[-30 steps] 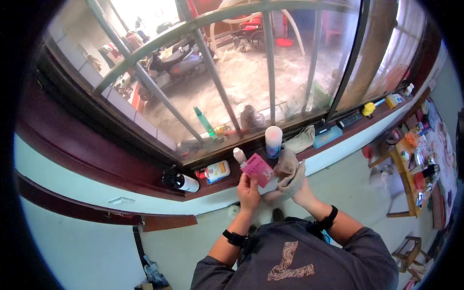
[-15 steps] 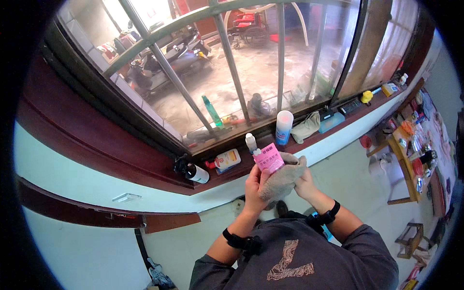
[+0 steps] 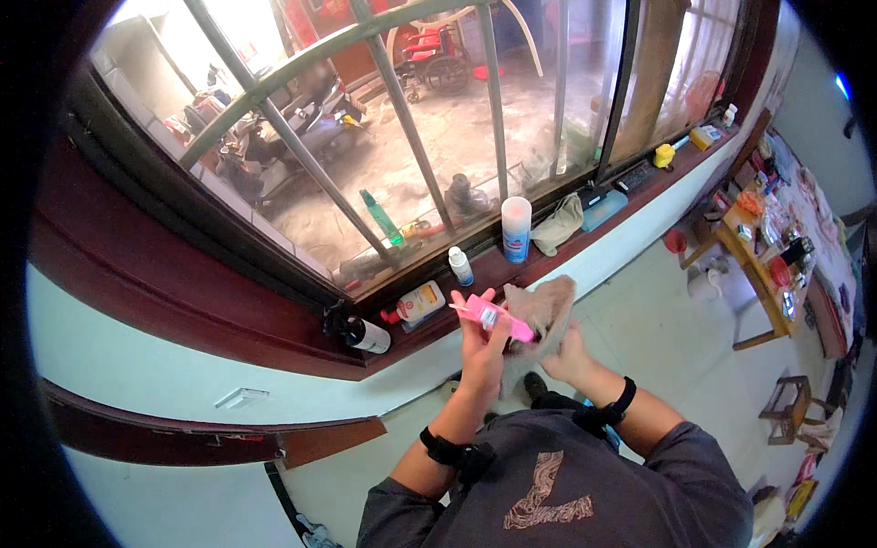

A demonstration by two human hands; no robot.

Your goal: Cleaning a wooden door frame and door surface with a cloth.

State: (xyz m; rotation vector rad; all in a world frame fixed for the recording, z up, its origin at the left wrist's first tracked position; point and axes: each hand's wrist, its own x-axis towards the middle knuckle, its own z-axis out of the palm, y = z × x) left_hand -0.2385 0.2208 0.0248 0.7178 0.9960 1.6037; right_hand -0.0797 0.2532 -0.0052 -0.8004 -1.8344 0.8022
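Observation:
My left hand [image 3: 479, 354] is closed around a small pink box [image 3: 505, 321], its narrow side with a pale patch turned upward. My right hand [image 3: 570, 356] grips a grey-brown cloth [image 3: 546, 303], which hangs loosely folded beside the box. The cloth's upper part stands beyond the box, close to the window sill. Just past my left fingers, a small white bottle [image 3: 460, 266] stands on the sill. To its left lies a white bottle with a red cap [image 3: 418, 302].
A tall white and blue can [image 3: 516, 233], a beige cloth [image 3: 559, 226], a remote control [image 3: 636, 177] and a yellow object [image 3: 664, 155] line the dark red sill [image 3: 484, 285]. A dark bottle [image 3: 369, 336] is at its left end. Metal window bars [image 3: 408, 132] rise behind. A cluttered wooden table [image 3: 756, 274] stands right.
The pink box has turned from its broad printed face to its narrow side. The cloth has come away from it, spreading upward, and my right hand has moved slightly lower.

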